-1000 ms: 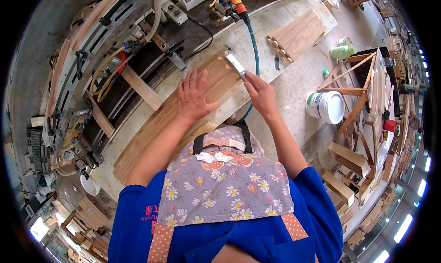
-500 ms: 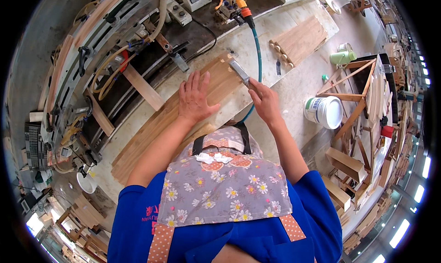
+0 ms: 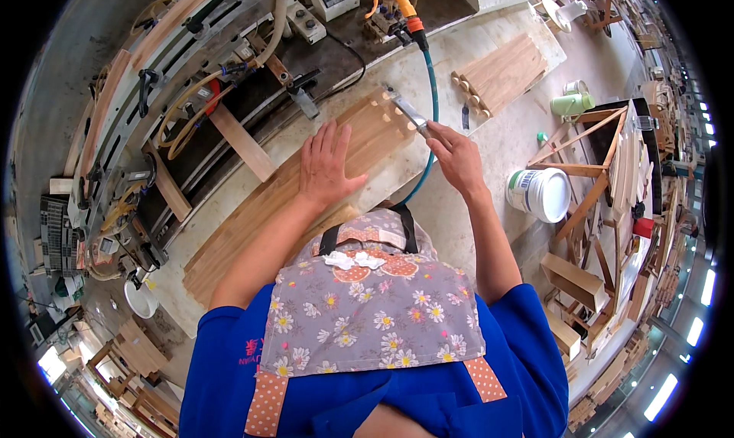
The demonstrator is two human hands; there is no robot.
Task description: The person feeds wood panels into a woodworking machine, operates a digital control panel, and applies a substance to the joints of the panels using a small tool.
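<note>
A long brown wooden board (image 3: pixel 264 197) lies slantwise on the pale worktable, with pale rounded patches along its far end. My left hand (image 3: pixel 327 163) rests flat on its middle, fingers stretched and thumb spread. Beyond the far right end of the board, my right hand (image 3: pixel 456 155) is closed round the near end of a flat grey metal tool (image 3: pixel 408 109). The tool's blade lies along the board's end edge; whether it touches the wood I cannot tell. Its exact kind is unclear, and my fingers cover its grip.
A teal hose (image 3: pixel 433 86) with an orange fitting (image 3: pixel 413 24) curves down just beyond the tool. Another wooden panel (image 3: pixel 505 75) lies farther right on the worktable (image 3: pixel 382 189). Clamping machinery (image 3: pixel 206 94) stands at the left; a white bucket (image 3: pixel 539 193) is at the right.
My right hand and the metal tool have shifted slightly right and away from me, so the blade has moved from over the board's end to its edge. My left hand stays in place.
</note>
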